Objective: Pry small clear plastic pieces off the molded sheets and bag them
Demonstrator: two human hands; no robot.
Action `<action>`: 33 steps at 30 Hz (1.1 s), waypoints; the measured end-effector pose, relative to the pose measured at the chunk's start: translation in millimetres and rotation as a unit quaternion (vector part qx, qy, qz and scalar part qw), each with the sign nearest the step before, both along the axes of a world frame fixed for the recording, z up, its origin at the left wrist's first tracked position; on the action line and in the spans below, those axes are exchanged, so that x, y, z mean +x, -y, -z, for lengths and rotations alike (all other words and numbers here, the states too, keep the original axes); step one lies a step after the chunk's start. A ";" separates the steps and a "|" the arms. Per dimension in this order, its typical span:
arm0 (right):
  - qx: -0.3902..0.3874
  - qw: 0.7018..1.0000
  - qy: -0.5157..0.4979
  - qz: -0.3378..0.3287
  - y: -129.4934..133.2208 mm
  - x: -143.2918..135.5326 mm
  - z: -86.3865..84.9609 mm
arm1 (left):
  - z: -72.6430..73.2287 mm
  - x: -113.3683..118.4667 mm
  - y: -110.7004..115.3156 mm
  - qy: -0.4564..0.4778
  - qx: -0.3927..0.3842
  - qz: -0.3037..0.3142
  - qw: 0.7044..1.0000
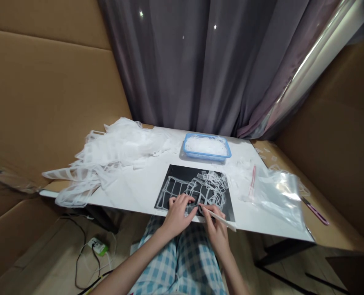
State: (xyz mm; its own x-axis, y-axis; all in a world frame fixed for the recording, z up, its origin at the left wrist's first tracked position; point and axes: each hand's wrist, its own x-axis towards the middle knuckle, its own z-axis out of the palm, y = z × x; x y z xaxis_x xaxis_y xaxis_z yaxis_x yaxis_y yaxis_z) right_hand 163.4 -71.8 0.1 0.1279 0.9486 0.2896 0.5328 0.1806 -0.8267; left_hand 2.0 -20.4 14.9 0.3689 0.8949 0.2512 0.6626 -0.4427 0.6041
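Note:
On the white table lies a black mat (166,186) bearing a translucent white lattice sheet (175,186). Loose white frame-shaped pieces (215,183) are heaped at the mat's right side. My left hand (179,213) rests on the lattice near the mat's front edge, its fingers spread and bent, holding nothing visible. Just to its right, my right hand (215,227) is closed round a slim white tool (222,220), whose tip points left onto the lattice. The fingertips of both hands are close together but apart.
A blue tray (205,156) of white pieces stands behind the mat. White sheets (117,143) are piled left. At right lie a clear plastic bag (280,196) and a pink-handled cutter (315,212). Cardboard walls (46,90) flank the white table (132,192); a curtain (182,73) hangs behind.

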 end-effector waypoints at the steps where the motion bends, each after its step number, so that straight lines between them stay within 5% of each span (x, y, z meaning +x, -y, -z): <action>1: -0.006 1.000 -0.008 0.004 0.5 -0.3 -0.6 | 0.2 1.5 -0.6 0.002 -0.006 0.000 1.000; 18: -0.055 0.998 -0.036 -0.021 1.3 -3.4 -10.4 | 0.3 0.9 -3.1 0.000 -0.039 0.024 0.999; 33: 0.079 0.982 0.167 -0.027 0.0 -19.2 7.4 | 0.4 1.0 -2.8 -0.005 -0.042 0.012 0.999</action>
